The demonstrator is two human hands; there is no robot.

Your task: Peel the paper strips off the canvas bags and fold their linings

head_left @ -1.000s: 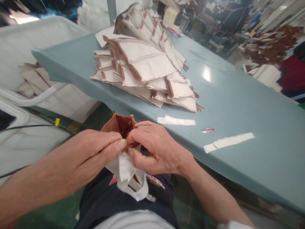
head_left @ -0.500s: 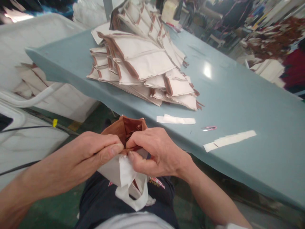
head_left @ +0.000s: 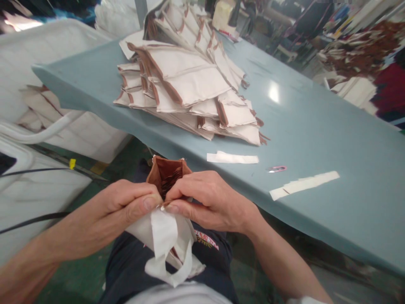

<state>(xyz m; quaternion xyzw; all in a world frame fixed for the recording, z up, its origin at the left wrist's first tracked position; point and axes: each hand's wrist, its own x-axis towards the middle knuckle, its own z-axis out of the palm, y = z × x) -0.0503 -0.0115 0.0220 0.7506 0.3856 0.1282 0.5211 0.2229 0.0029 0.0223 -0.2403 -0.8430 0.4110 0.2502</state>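
Between my hands is a cream fabric bag (head_left: 144,228) with a brown lining, held over my lap with its mouth toward the table. My left hand (head_left: 126,213) pinches the near rim of the bag from the left. From the right, my right hand (head_left: 202,198) pinches the same rim, its thumb and forefinger close to the left fingertips. A white fabric strap (head_left: 172,278) hangs in a loop from the rim below my fingers. Dark brown folds show inside the bag's open mouth. My fingertips partly hide the gripped edge.
A blue-green table (head_left: 303,139) bears a heap of cream and brown fabric pieces (head_left: 190,80). Two white strips (head_left: 232,158) and small pink thread snips (head_left: 276,169) lie near its front edge. White bins (head_left: 104,135) stand at the left, with black cables (head_left: 34,223) nearby.
The bag's mouth has swung slightly left and shows more of the inside. My right fingers have shifted a little left along the rim, and the strap loop hangs lower and further left.
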